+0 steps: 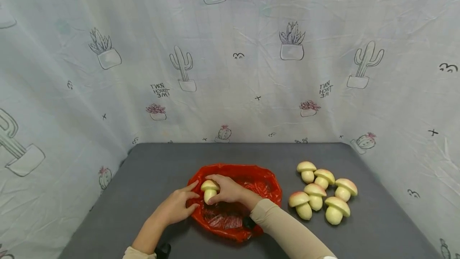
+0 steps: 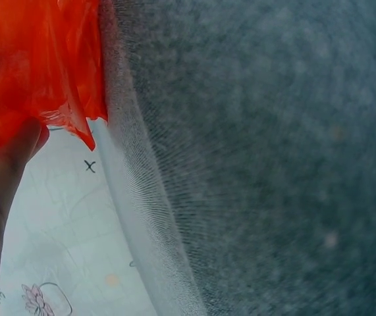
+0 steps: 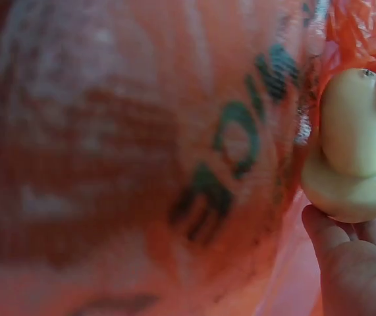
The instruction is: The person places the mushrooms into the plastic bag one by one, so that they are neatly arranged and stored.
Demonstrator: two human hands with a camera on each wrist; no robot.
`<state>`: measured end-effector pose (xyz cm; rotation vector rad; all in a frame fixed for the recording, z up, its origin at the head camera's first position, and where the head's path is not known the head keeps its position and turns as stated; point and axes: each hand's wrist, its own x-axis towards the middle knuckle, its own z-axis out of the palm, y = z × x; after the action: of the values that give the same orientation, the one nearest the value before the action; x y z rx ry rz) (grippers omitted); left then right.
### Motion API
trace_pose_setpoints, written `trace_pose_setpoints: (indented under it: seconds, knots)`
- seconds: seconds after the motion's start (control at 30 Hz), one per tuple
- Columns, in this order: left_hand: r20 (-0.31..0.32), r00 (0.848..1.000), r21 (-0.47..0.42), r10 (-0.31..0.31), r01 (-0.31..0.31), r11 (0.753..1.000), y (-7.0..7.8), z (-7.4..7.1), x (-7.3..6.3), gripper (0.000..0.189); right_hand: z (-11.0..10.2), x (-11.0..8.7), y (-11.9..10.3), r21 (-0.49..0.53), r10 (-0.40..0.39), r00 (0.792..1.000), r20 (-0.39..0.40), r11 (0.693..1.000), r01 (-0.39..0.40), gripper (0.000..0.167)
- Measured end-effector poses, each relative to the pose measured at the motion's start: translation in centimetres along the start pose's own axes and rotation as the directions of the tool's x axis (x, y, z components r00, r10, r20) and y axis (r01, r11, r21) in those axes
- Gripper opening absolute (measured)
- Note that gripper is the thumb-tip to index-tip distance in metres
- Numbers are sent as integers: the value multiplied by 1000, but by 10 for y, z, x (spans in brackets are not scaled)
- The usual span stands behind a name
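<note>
A red plastic bag [image 1: 266,177] lies spread open on the table, with dark lettering on its film in the right wrist view. My right hand [image 1: 227,189] grips a mushroom [image 1: 209,191], pale yellow with a rounded cap, over the left part of the bag's opening. Seen from the right wrist, the mushroom [image 3: 355,131] has its cap down, fingertips on the cap and stem. My left hand [image 1: 177,206] holds the bag's left rim, its fingers reaching over the edge. In the left wrist view, the thumb lies against the red film [image 2: 43,72].
Several similar mushrooms [image 1: 315,196] lie in a loose group on the grey table [image 1: 158,163], to the right of the bag. Behind and beside the table hangs a pale curtain [image 1: 230,51] printed with cacti.
</note>
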<state>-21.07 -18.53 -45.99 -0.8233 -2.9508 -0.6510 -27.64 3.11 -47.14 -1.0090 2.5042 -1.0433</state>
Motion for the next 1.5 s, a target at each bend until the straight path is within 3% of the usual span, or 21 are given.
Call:
trace_pose_setpoints:
  seconds: [0.43, 0.87, 1.1, 1.23, 1.5]
  knots:
    - [18, 1000, -19, -4, 4, 1000, -1, 8, -4, 26, 15, -1, 6, 11, 32, 999, -1, 999, -32, 80]
    - [3, 1000, -14, 0, 0, 1000, -1, 10, -7, 26, 11, -9, 2, 53, 73, 997, 21, 996, -74, 84]
    - [26, 1000, -27, -16, 17, 1000, -1, 5, -5, 27, -6, -21, 0, 63, 5, 1000, 10, 998, -6, 80]
    - [5, 1000, -15, -13, 13, 1000, -1, 1, -3, 26, -25, -31, -3, 113, -49, 999, -6, 992, 49, 78]
    - [-26, 1000, 8, -1, 1, 1000, -3, -3, -3, 27, -62, -63, -1, 200, -59, 996, -69, 977, 72, 76]
